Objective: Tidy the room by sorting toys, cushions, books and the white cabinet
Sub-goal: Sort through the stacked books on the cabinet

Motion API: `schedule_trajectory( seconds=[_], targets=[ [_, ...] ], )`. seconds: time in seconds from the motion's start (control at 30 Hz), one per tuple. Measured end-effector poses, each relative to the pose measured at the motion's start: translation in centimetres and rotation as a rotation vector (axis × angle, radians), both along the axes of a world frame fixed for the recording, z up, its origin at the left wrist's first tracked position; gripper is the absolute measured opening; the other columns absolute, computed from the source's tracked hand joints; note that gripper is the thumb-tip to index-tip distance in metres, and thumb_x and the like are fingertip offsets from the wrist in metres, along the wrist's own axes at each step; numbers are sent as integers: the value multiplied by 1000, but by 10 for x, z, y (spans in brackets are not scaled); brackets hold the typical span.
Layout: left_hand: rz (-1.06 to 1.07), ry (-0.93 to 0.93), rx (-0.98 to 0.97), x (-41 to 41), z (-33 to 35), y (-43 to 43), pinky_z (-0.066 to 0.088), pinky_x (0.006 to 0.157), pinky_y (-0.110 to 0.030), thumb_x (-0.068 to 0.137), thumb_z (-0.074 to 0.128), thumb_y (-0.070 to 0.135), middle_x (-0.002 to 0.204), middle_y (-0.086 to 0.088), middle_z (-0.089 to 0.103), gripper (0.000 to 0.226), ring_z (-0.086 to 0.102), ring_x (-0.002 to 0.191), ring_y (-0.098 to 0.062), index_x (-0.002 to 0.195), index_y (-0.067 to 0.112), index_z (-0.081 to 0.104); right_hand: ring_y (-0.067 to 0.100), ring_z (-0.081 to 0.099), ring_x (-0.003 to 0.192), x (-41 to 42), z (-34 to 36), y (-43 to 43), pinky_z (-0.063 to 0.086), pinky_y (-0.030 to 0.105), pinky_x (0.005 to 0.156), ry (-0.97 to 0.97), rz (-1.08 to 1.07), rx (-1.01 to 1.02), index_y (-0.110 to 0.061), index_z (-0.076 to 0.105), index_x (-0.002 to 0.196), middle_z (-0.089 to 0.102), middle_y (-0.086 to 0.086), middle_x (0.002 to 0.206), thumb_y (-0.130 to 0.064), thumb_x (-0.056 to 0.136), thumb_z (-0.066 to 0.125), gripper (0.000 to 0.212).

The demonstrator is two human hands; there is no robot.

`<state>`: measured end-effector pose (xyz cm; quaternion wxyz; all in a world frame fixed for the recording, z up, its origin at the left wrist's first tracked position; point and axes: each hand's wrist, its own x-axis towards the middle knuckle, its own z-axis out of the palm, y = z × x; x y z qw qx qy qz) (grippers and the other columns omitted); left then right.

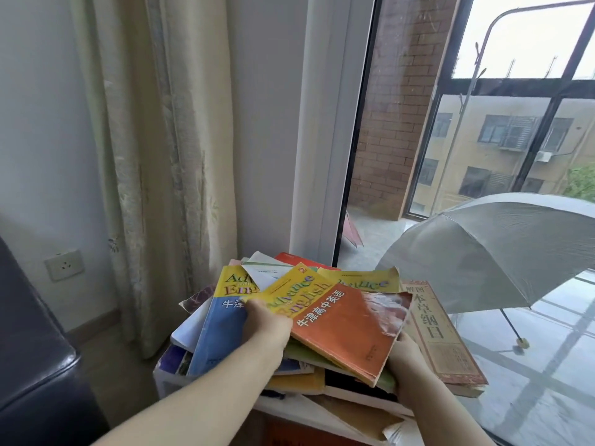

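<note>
A messy pile of books (225,333) lies on top of a low white cabinet (289,408) by the window. On top sits an orange-and-yellow English textbook (341,323), tilted. My left hand (265,323) grips its left edge, fingers tucked under the cover. My right hand (405,355) holds its lower right corner from below. A blue-and-yellow textbook (215,329) lies to the left, and a thick brown old-style book (447,336) juts out on the right. More books and loose papers are stuffed below.
A beige curtain (161,156) hangs behind the pile. A dark leather seat (29,358) stands at the left, with a wall socket (64,264) above it. Beyond the glass door an open grey umbrella (495,249) sits on the balcony floor.
</note>
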<state>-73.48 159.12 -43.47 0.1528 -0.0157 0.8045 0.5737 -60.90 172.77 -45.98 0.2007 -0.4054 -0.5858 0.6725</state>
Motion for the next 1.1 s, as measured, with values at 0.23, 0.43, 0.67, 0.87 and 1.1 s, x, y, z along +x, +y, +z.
schedule_trajectory(
  seconds=[0.23,0.43,0.67,0.87,1.1],
  targets=[
    [-176,259,366,-40,47,-15,48,72,-29,85,53,-12,106,-7,59,30,57,88,-18,99,14,45,35,66,90,1,2,-3,53,49,86,-51,-3,12,-12,59,97,69,16,95,-21,99,44,18],
    [-186,37,158,-49,0,0,53,73,-41,86,50,-9,104,-17,61,33,61,87,-32,100,20,52,29,70,85,1,0,2,55,46,83,-145,106,52,-15,64,101,74,10,90,-45,94,48,34],
    [60,-112,104,-34,-17,19,42,71,-32,93,38,-2,100,-17,53,20,51,86,-28,103,7,51,23,59,77,5,11,8,41,25,68,-96,72,16,4,56,120,62,14,91,-43,98,36,55],
    [-396,-434,94,-35,7,-13,50,53,-29,98,43,10,84,-12,64,17,59,69,-20,92,4,58,20,63,69,-2,10,13,48,26,61,163,99,-149,-9,55,107,66,8,78,-25,99,41,24],
    [-276,-60,20,-18,-20,-9,44,67,-28,97,48,19,94,-14,59,20,56,80,-26,106,1,53,27,70,62,4,6,9,52,33,61,-96,205,-111,3,66,101,72,18,78,-9,85,56,22]
  ],
)
